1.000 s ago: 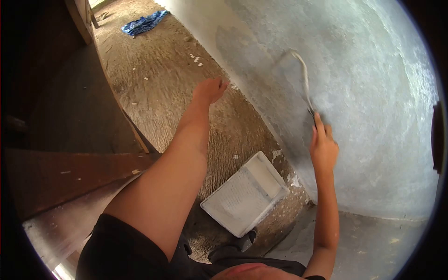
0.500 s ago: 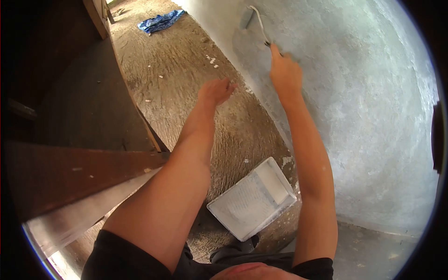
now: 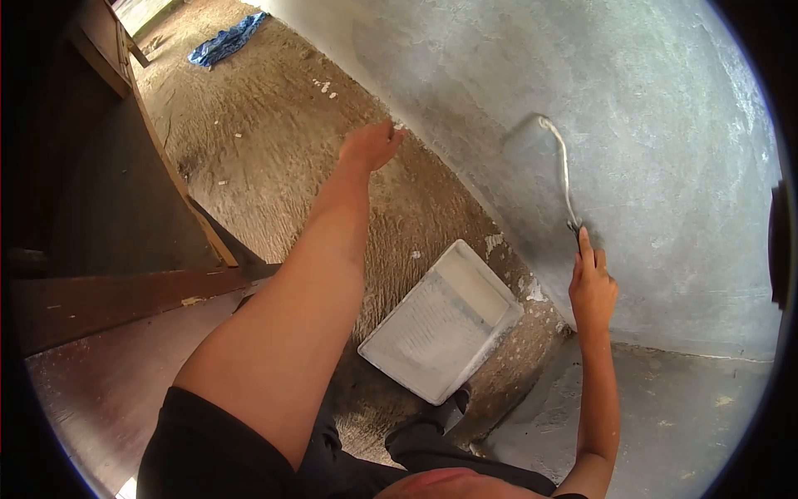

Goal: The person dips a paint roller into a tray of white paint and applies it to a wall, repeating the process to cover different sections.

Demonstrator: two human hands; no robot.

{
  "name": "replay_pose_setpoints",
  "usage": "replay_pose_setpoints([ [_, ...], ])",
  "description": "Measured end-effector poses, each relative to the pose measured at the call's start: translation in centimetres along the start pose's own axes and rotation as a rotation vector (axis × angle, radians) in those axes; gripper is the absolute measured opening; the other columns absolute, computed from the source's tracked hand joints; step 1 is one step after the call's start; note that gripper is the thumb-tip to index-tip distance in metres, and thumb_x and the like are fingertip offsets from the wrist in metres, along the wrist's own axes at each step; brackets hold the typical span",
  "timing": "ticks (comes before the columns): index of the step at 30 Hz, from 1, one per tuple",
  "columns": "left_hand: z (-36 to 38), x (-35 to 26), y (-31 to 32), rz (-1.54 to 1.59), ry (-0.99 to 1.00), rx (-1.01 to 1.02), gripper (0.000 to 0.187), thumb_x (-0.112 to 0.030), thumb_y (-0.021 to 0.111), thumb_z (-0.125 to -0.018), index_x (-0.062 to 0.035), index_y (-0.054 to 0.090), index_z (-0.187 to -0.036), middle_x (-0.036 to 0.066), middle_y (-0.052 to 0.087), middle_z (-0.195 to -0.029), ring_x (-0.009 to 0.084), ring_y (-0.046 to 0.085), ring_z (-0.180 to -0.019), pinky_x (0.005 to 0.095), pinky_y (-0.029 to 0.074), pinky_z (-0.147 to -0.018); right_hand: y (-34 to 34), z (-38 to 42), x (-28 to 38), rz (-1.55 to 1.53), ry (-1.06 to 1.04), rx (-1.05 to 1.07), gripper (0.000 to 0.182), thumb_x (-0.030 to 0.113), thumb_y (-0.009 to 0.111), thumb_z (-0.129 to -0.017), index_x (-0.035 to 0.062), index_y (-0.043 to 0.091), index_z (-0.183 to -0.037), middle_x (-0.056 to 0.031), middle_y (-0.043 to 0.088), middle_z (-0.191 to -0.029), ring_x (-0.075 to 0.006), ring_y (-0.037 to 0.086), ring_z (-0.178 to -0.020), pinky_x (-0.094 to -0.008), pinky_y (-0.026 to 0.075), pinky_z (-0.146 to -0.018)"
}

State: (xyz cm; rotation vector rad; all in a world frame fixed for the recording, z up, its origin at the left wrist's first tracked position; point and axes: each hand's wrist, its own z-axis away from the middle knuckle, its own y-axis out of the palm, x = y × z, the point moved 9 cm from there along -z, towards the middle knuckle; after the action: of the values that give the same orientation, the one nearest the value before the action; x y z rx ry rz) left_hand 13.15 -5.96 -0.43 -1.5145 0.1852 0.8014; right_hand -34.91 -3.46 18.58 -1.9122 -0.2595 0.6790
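Note:
My right hand (image 3: 593,287) is closed around the handle of a paint roller (image 3: 566,170), index finger stretched along it. The roller's bent white rod reaches up to the grey wall (image 3: 665,150); its sleeve lies against the wall and blends into its colour. My left hand (image 3: 371,146) hangs over the rough floor near the foot of the wall, fingers loosely curled and partly apart, with nothing visible in it. Between my arms a white paint tray (image 3: 420,345) rests on the floor, coated with pale paint.
Brown wooden furniture (image 3: 108,303) stands close on my left. A crumpled blue cloth (image 3: 227,40) lies on the rough floor (image 3: 274,116) further off. White flecks dot the floor along the wall. Behind the tray's right side, a smooth grey surface (image 3: 632,407) meets the wall.
My right hand has drawn the roller down the wall, nearer to me and to the right. My left hand has shifted slightly, and the view has turned a little to the right.

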Motion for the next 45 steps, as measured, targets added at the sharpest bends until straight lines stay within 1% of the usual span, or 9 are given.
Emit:
replay_pose_setpoints([
  [7,0.1,-0.1,-2.9,-0.017,0.016,0.015,0.059,-0.059,0.045,-0.114,-0.0046,0.067,-0.121,0.025,0.077,-0.109,0.0475,0.073,-0.108,0.0605,0.055,-0.094,0.7,-17.4,17.1,-0.141,-0.114,-0.11,0.062,0.012,0.059,-0.104,0.0275,0.052,-0.163,-0.0164,0.074,-0.115,-0.0382,0.075,-0.069,-0.0496,0.061,-0.062],
  [11,0.5,1.6,-5.4,-0.053,-0.025,-0.046,0.054,-0.057,0.05,-0.113,-0.0055,0.068,-0.114,0.02,0.078,-0.11,0.0449,0.074,-0.109,0.0595,0.057,-0.094,0.5,-30.0,28.7,-0.291,-0.224,-0.265,0.051,0.011,0.056,-0.104,0.0218,0.061,-0.153,-0.0229,0.074,-0.105,-0.0411,0.078,-0.081,-0.0509,0.063,-0.07],
  [14,0.9,2.8,-7.0,-0.024,-0.073,-0.057,0.055,-0.058,0.049,-0.113,-0.0056,0.068,-0.116,0.022,0.078,-0.114,0.0456,0.073,-0.113,0.0601,0.056,-0.096,0.4,-34.5,34.0,-0.284,-0.202,-0.208,0.047,0.012,0.055,-0.105,0.0205,0.062,-0.151,-0.0234,0.073,-0.101,-0.042,0.077,-0.081,-0.0509,0.062,-0.07],
  [19,0.8,4.3,-4.9,-0.015,-0.094,-0.076,0.06,-0.062,0.048,-0.112,-0.007,0.067,-0.125,0.025,0.077,-0.109,0.0474,0.073,-0.109,0.0598,0.054,-0.094,1.0,-30.7,30.3,-0.27,-0.203,-0.201,0.049,0.012,0.056,-0.105,0.021,0.06,-0.153,-0.0219,0.074,-0.101,-0.0404,0.077,-0.08,-0.0514,0.062,-0.07],
  [26,-2.0,1.8,-1.2,-0.031,-0.079,0.024,0.061,-0.059,0.043,-0.115,-0.0049,0.069,-0.126,0.023,0.076,-0.125,0.0441,0.071,-0.122,0.0592,0.056,-0.101,1.4,-9.5,9.4,0.0,-0.118,-0.024,0.075,0.005,0.062,-0.095,0.0283,0.05,-0.166,-0.0174,0.072,-0.118,-0.0344,0.073,-0.062,-0.0443,0.06,-0.054],
  [31,-1.3,1.1,1.1,-0.113,-0.062,0.098,0.066,-0.06,0.039,-0.116,-0.0043,0.073,-0.127,0.022,0.077,-0.126,0.0425,0.071,-0.121,0.0591,0.057,-0.103,2.2,-0.1,1.5,0.062,0.023,0.179,0.063,0.016,0.063,-0.107,0.0302,0.049,-0.167,-0.0156,0.073,-0.118,-0.0287,0.071,-0.059,-0.0409,0.06,-0.053],
  [35,-1.2,2.0,2.1,-0.115,-0.03,0.133,0.072,-0.063,0.036,-0.115,-0.0033,0.075,-0.119,0.024,0.076,-0.124,0.0452,0.07,-0.12,0.0594,0.055,-0.102,3.0,-3.7,5.1,-0.012,-0.004,0.046,0.057,0.026,0.063,-0.111,0.0297,0.049,-0.166,-0.0146,0.073,-0.111,-0.0312,0.072,-0.06,-0.043,0.059,-0.054],
  [41,-0.3,2.9,-2.5,-0.102,-0.069,0.092,0.069,-0.062,0.039,-0.115,-0.005,0.076,-0.118,0.024,0.077,-0.122,0.0464,0.071,-0.118,0.0593,0.055,-0.101,4.1,-20.1,22.5,-0.3,-0.102,-0.09,0.066,0.007,0.059,-0.1,0.0237,0.052,-0.163,-0.0214,0.073,-0.106,-0.0423,0.075,-0.072,-0.0509,0.061,-0.063],
  [45,0.8,2.7,-5.4,-0.071,-0.092,0.032,0.067,-0.062,0.042,-0.114,-0.004,0.076,-0.116,0.025,0.077,-0.118,0.048,0.071,-0.115,0.0598,0.055,-0.099,4.3,-30.6,32.7,-0.457,-0.117,-0.186,0.055,0.012,0.06,-0.103,0.0164,0.056,-0.157,-0.0238,0.075,-0.108,-0.0443,0.078,-0.09,-0.0533,0.062,-0.077],
])
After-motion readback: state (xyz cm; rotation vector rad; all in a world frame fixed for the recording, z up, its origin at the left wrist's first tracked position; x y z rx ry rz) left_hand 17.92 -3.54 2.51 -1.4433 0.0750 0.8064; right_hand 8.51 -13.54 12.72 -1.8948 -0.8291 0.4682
